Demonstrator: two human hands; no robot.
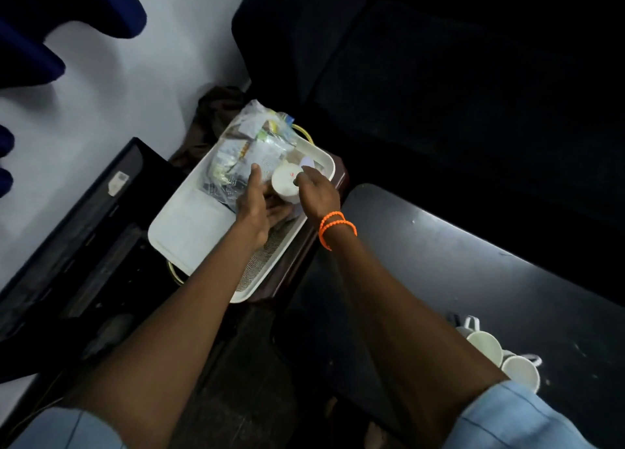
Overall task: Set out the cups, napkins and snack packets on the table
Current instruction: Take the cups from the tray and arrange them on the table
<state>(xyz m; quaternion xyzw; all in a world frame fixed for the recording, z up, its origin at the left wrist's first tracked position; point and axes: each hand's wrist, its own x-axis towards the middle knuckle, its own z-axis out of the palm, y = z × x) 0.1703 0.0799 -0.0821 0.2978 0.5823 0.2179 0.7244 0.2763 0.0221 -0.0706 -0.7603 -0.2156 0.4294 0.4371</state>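
Both hands are reaching over a white tray (189, 232) that is sitting on a small dark stand. The left hand (252, 201) is lying open, fingers spread, against a clear plastic bag of snack packets (247, 151) on the tray's far end. The right hand (316, 190), orange bracelet (334, 227) at the wrist, is curling around a white paper cup (285, 181); how firmly cannot be told. Two white mugs (500, 357) are resting on the dark table (473, 262) nearby.
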